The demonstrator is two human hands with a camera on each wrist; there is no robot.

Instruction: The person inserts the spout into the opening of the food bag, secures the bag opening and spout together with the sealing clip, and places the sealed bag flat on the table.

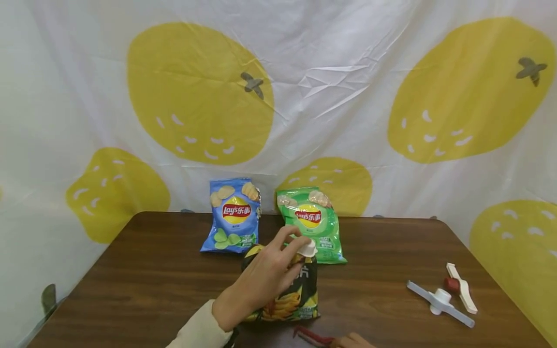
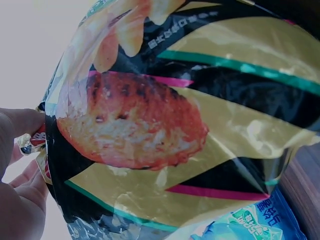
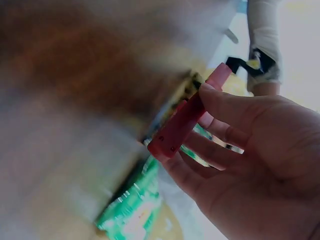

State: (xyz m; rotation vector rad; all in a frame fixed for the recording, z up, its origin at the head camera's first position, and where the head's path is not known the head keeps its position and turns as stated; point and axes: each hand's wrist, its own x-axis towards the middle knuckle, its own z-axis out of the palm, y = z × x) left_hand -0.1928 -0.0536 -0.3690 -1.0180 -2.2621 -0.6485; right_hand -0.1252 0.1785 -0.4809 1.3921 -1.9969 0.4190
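A black and gold chip bag (image 1: 287, 299) stands on the table, its top bunched under my left hand (image 1: 261, 278). The left thumb and fingers pinch the bag's top edge, as the left wrist view also shows beside the large bag (image 2: 240, 125). A whitish piece (image 1: 308, 247) sits at the fingertips; I cannot tell what it is. At the front edge of the head view, my right hand (image 1: 353, 341) holds a slim red bag clip (image 1: 312, 335). In the right wrist view, thumb and fingers grip this clip (image 3: 182, 127).
Behind stand a blue chip bag (image 1: 235, 220) and a green chip bag (image 1: 315, 227), against a lemon-print cloth (image 1: 330, 43). On the right of the brown table (image 1: 152, 285) lie a translucent clip with a white spout (image 1: 441, 300) and a white clip with a red spout (image 1: 464, 290).
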